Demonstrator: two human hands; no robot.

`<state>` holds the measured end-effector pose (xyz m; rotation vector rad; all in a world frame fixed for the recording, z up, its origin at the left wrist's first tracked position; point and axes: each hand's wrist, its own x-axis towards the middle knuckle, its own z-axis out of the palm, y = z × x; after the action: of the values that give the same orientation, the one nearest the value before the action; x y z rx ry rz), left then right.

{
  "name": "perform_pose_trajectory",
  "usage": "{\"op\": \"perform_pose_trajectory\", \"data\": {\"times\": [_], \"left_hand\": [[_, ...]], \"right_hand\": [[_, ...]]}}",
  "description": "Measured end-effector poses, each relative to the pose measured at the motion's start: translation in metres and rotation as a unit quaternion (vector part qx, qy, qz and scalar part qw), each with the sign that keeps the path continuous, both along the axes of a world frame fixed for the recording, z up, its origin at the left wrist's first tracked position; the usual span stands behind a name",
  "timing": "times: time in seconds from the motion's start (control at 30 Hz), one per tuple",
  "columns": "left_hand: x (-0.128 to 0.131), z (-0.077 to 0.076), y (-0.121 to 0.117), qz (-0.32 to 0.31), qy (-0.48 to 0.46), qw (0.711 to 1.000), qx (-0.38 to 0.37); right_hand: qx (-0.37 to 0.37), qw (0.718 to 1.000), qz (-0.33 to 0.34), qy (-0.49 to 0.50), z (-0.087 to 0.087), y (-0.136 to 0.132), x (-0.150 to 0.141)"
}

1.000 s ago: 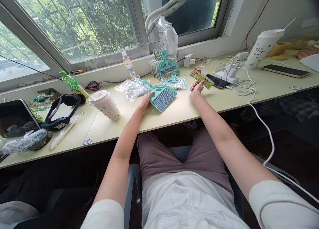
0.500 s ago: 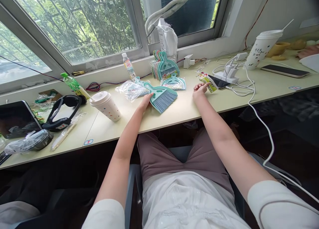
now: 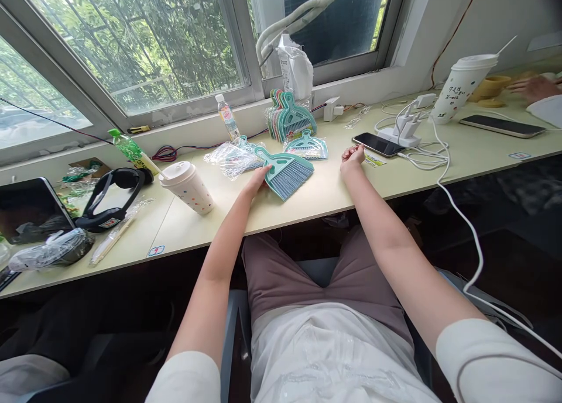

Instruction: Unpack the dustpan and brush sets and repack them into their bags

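Note:
My left hand [image 3: 258, 179] grips a teal dustpan-and-brush set by its left edge, near the handle. The brush [image 3: 290, 175] has grey-blue bristles and is tilted above the table's front part. My right hand [image 3: 352, 157] rests on the table with curled fingers. Beside its fingertips a green-yellow card [image 3: 375, 159] shows in part; I cannot tell whether the fingers still touch it. Behind that hand lies a black phone [image 3: 378, 144]. A wrapped teal dustpan set [image 3: 307, 145] lies between my hands, and several coloured sets [image 3: 290, 115] stand by the window.
Crumpled clear plastic [image 3: 226, 157] lies left of the brush. A lidded paper cup [image 3: 187, 186] stands at the left, with headphones [image 3: 112, 198] beyond it. White chargers and cables [image 3: 406, 128] and a tall cup [image 3: 463, 87] are at the right. Another person's hand [image 3: 533, 88] shows there.
The card by my right hand has dropped from a raised position and lies lower, uncovering the phone. My left hand and the brush set have hardly moved. The other person's hand has moved left.

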<state>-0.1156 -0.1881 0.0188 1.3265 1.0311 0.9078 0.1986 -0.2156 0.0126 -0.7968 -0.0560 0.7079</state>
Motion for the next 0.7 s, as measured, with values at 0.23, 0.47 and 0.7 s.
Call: {"op": "perform_pose_trajectory", "data": {"times": [0.23, 0.47, 0.7], "left_hand": [[0.0, 0.009, -0.012, -0.043, 0.045, 0.998, 0.029], [0.002, 0.011, -0.018, -0.059, -0.016, 0.998, 0.028], [0.001, 0.006, -0.013, -0.071, -0.008, 0.997, 0.012]], "right_hand": [[-0.128, 0.936, 0.039, -0.325, 0.01, -0.006, -0.042], [-0.181, 0.621, 0.158, -0.746, 0.026, -0.032, -0.147], [-0.273, 0.546, 0.173, -0.773, 0.052, -0.009, -0.179]]}}
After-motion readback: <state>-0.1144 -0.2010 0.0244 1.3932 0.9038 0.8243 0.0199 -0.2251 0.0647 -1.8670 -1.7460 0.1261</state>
